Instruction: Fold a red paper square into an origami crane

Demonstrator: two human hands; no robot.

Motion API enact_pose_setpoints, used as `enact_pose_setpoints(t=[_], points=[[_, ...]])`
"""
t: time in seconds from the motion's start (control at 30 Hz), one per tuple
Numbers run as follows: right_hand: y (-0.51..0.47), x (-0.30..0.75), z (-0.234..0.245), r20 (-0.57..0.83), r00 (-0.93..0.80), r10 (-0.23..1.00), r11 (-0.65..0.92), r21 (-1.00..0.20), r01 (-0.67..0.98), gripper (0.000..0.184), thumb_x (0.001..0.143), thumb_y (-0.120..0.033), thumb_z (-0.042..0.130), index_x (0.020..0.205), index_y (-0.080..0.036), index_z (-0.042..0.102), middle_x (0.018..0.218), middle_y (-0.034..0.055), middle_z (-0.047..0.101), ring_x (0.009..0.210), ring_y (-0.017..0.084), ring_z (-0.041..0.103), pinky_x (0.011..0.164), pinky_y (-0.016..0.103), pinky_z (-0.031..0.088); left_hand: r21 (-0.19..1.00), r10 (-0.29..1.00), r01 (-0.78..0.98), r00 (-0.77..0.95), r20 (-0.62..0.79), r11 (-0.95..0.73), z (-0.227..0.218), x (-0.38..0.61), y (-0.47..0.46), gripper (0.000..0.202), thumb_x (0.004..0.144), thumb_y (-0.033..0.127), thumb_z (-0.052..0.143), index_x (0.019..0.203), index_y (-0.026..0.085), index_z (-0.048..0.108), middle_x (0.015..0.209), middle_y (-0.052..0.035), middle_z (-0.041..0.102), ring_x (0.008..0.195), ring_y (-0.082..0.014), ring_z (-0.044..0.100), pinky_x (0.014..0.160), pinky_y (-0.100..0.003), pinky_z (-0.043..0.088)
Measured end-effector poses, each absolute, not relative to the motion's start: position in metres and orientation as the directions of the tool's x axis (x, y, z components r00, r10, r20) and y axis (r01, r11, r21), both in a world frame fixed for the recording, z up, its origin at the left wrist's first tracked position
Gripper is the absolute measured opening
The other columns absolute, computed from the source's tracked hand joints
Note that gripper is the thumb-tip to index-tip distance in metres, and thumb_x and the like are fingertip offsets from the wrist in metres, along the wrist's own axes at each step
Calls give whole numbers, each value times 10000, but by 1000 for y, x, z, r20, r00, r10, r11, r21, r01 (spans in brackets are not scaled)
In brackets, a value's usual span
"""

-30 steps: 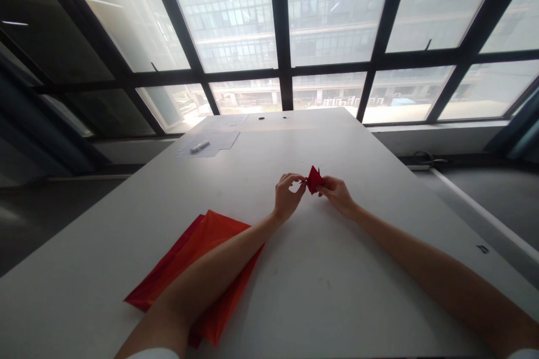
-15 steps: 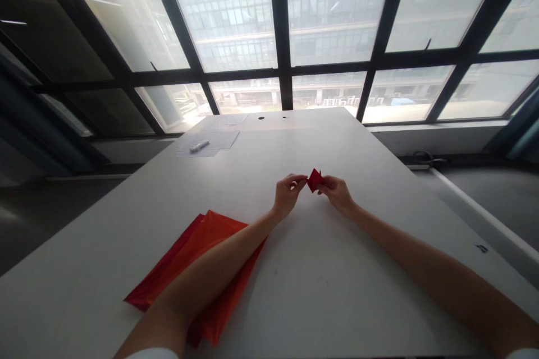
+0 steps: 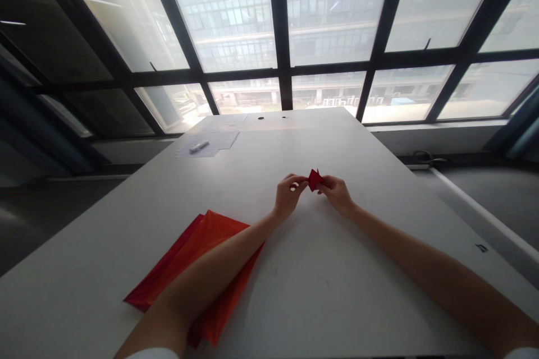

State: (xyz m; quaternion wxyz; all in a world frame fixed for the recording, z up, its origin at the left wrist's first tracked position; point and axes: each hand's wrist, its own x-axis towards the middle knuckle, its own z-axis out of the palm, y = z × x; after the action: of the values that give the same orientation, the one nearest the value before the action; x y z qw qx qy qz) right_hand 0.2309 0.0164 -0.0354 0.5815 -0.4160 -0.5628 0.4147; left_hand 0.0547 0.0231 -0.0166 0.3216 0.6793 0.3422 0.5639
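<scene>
Tighter now than a moment earlier, the folded red paper [image 3: 314,179] has drawn into a small, pointed shape between the two hands. Far left on the white table [image 3: 320,275], loose papers [image 3: 210,143] lie under a white marker [image 3: 199,146]. Nearer, red and orange sheets [image 3: 208,233] lie stacked, partly under the left forearm [image 3: 210,261]. The left hand [image 3: 288,197] is curled, its fingertips pinching the paper's left side. The paper sits above the table, held narrowly between both hands, not resting on the surface. The right hand [image 3: 338,193] pinches its right side. Further right, beyond the table edge, a pair of scissors [image 3: 425,157] lies on a ledge.
</scene>
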Motion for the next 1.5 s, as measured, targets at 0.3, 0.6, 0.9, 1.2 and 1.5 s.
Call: enact_pose_setpoints(t=[0.3,0.6,0.9,1.2,1.5], points=[[15,230,-35,275,-11,962,275,-962,7,312,687,-431,771,867,-181,720,815,57,739,697,188,644,641,325,542,758,794,254,78,603,-601,-12,53,24,62,837,216,694,797,208,740,791,-13,665,725,-134,604,623,-252,461],[13,228,-32,262,-32,964,263,-965,11,275,684,-396,778,839,-174,725,781,57,745,671,188,655,614,310,538,779,825,286,91,557,-558,-13,52,26,86,842,233,684,782,195,733,801,-18,664,768,-140,609,671,-243,475],[13,229,-30,254,2,967,254,-965,-67,317,701,-432,781,874,-173,725,824,72,754,711,203,680,618,319,557,889,887,13,82,455,-457,-19,54,28,498,835,355,725,1288,243,551,1110,-73,646,923,-158,635,733,-243,505],[14,230,-34,371,53,927,373,-927,-41,415,730,-406,777,1071,-202,659,941,71,715,815,215,671,660,343,568,933,906,-142,229,356,-331,-25,55,30,563,734,304,816,1215,164,561,825,-33,683,788,-172,676,770,-313,555],[9,232,-26,604,100,791,568,-785,249,122,815,-261,675,927,-214,688,894,39,651,776,177,589,646,300,474,942,917,-156,230,326,-296,-25,54,29,557,709,254,821,1199,154,576,787,-19,668,747,-157,667,738,-298,568]])
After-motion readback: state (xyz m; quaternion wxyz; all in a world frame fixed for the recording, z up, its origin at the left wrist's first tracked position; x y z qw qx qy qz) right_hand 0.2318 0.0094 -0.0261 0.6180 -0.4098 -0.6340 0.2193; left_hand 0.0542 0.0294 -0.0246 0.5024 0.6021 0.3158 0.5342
